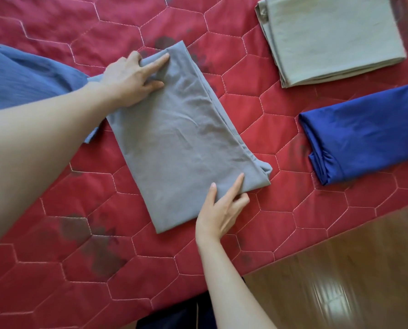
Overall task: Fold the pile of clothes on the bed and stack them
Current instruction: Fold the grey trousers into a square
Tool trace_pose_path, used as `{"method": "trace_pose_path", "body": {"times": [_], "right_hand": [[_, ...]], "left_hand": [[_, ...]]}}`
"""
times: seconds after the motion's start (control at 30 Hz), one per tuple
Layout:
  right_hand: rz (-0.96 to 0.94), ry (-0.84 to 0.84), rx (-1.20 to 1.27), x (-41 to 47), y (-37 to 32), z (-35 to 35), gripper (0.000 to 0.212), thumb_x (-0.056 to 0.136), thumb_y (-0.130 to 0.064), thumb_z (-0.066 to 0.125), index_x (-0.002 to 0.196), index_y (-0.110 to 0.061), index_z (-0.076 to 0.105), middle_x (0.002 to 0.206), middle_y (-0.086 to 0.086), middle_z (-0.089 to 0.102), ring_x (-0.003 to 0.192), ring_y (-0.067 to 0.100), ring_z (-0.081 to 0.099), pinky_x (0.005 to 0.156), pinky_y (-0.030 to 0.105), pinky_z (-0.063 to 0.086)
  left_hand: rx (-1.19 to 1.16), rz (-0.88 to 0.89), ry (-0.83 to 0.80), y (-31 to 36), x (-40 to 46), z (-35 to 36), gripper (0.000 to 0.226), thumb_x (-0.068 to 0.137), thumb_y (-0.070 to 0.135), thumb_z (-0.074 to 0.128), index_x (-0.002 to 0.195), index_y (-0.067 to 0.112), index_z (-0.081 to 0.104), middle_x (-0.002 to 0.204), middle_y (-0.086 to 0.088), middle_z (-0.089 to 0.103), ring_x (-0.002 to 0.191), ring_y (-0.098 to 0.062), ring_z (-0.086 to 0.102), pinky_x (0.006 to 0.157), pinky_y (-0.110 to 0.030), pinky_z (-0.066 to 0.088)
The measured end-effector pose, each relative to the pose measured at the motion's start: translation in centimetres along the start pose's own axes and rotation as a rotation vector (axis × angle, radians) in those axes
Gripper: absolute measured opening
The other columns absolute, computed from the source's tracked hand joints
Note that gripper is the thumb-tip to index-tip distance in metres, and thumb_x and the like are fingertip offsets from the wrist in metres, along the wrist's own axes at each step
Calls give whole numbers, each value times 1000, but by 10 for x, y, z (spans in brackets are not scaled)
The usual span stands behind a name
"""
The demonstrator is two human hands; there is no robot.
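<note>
Head view: you look down on a red quilted bedspread (55, 269) stitched in pale hexagons, with dark blotches in its pattern.
Grey garment (181, 138): folded to a long rectangle, lying diagonally mid-bed, flat on the bedspread, folded layers showing along its right edge.
Your left hand (129, 79): at the grey garment's far corner; index finger extended flat on the cloth, thumb on top as well, the other fingers curled around a bunched edge of fabric, so it grips that corner.
Your right hand (222, 210): at the near right corner; index and middle fingers straight and touching the cloth, the rest loosely bent beside the edge, nothing gripped.
Beige garment (331, 36): folded, upper right, well apart from the grey one.
Royal blue garment (364, 131): folded, shiny, just below the beige one, not touching it.
Denim-blue cloth (24, 74): unfolded, at the left edge, partly under your left forearm.
Wooden floor (352, 276): lower right, beside the bed edge.
Writing, labels: none readable on any fabric.
</note>
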State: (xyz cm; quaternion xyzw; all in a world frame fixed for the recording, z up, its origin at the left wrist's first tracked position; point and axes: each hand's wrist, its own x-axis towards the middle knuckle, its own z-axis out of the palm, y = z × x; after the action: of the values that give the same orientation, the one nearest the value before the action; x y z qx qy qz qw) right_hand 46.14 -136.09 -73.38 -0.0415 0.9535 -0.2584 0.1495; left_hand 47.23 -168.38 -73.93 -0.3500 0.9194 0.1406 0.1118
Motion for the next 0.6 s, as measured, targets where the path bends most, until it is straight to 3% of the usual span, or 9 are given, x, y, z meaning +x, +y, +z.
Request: {"method": "trace_pose_path", "body": {"times": [0.1, 0.3, 0.47, 0.6], "right_hand": [[-72, 0, 71, 18, 3, -7, 67, 93, -21, 61, 151, -21, 28, 118, 14, 41, 95, 30, 51, 79, 28, 38], [-328, -93, 72, 92, 3, -39, 59, 89, -5, 63, 144, -10, 42, 126, 23, 41, 108, 35, 50, 98, 36, 39], [-605, -202, -81, 160, -23, -52, 51, 89, -5, 61, 138, -10, 50, 132, 24, 39, 125, 31, 43, 108, 26, 30], [-798, -272, -177, 191, -52, -48, 48, 89, -6, 59, 136, -13, 52, 135, 20, 38, 123, 28, 43, 106, 18, 26]], "left_hand": [[-48, -101, -21, -1, -19, 2, 62, 95, 56, 42, 149, 49, 13, 113, -22, 40, 100, -44, 50, 85, -49, 43], [-273, -429, 45, 23, -94, 23, 65, 96, 50, 46, 151, 43, 12, 134, -26, 36, 118, -48, 44, 100, -52, 36], [-513, -687, 174, 72, -178, 58, 69, 95, 40, 55, 152, 36, 17, 120, -24, 41, 104, -41, 51, 96, -44, 38], [-634, -798, 243, 107, -216, 79, 72, 95, 35, 56, 153, 32, 16, 118, -22, 40, 100, -35, 49, 93, -41, 38]]}}
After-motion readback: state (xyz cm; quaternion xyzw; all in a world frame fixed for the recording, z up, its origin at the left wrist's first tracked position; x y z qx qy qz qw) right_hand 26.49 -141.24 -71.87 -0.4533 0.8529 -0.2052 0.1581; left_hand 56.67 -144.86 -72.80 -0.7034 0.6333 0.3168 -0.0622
